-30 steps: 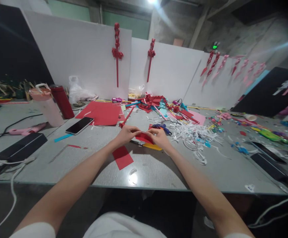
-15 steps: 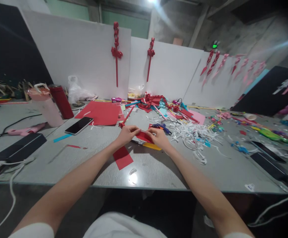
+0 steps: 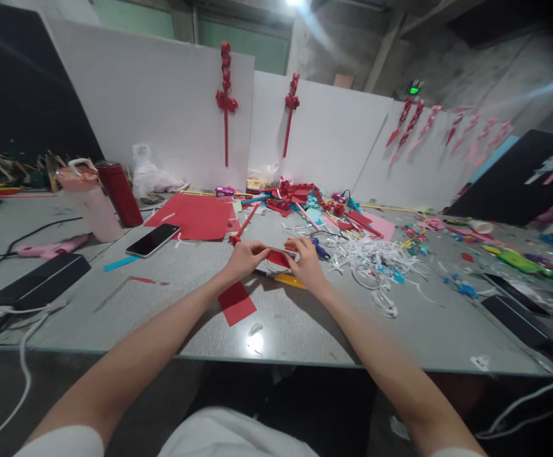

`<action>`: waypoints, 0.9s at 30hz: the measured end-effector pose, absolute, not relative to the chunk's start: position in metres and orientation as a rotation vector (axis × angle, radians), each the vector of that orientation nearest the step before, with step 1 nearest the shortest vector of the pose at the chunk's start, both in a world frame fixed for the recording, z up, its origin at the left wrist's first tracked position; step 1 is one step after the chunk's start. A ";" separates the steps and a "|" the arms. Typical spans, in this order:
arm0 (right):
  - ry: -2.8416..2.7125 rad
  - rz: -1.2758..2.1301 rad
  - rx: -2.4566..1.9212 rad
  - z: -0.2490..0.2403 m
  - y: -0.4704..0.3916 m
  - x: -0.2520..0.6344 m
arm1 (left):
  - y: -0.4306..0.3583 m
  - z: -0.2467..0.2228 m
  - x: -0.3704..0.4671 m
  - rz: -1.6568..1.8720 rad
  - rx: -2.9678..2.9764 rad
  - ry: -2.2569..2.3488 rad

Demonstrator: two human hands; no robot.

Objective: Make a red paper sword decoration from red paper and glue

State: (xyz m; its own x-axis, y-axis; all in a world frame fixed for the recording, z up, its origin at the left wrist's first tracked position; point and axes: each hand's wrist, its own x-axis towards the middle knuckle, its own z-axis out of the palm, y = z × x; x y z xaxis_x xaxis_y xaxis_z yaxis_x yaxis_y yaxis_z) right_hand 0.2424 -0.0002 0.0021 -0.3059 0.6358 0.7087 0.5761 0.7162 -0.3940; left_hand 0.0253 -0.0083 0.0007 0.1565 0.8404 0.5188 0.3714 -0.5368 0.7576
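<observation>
Between my two hands a small piece of red paper is held just above the table, with a pale strip along its far edge. My left hand pinches its left end between thumb and fingers. At the right end, my right hand grips it, thumb below and fingers bent over the top edge. Under the hands lies a yellow tool, partly hidden. A square of red paper rests flat near my left wrist. Just beyond my right hand is a dark blue tool, mostly covered by the fingers.
White paper shreds are heaped to the right. Large red sheets, a phone, a pink bottle and a red flask stand or lie left. Red paper chains hang on the white board.
My right fingers have lifted and shifted along the red paper's upper edge, showing more of it. The left hand keeps its pinch. The view has moved slightly.
</observation>
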 end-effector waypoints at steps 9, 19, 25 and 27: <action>-1.909 0.338 -0.898 -0.004 -0.014 0.224 | -0.014 0.002 0.033 1.416 2.016 1.071; -1.849 0.377 -0.920 -0.002 -0.025 0.220 | -0.014 -0.004 0.032 1.512 2.330 1.006; -1.906 0.344 -0.904 -0.003 -0.023 0.223 | -0.009 -0.009 0.030 1.473 2.425 0.899; -1.937 0.334 -0.906 -0.004 -0.022 0.224 | -0.009 -0.010 0.029 1.464 2.432 0.903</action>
State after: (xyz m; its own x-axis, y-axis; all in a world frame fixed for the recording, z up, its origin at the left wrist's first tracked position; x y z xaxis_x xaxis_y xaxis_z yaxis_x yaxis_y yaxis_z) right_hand 0.2236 -0.0219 -0.0035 -0.2856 0.7122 0.6412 0.4566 0.6894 -0.5623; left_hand 0.0292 -0.0086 -0.0096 0.3377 0.5714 0.7480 0.4118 -0.8042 0.4285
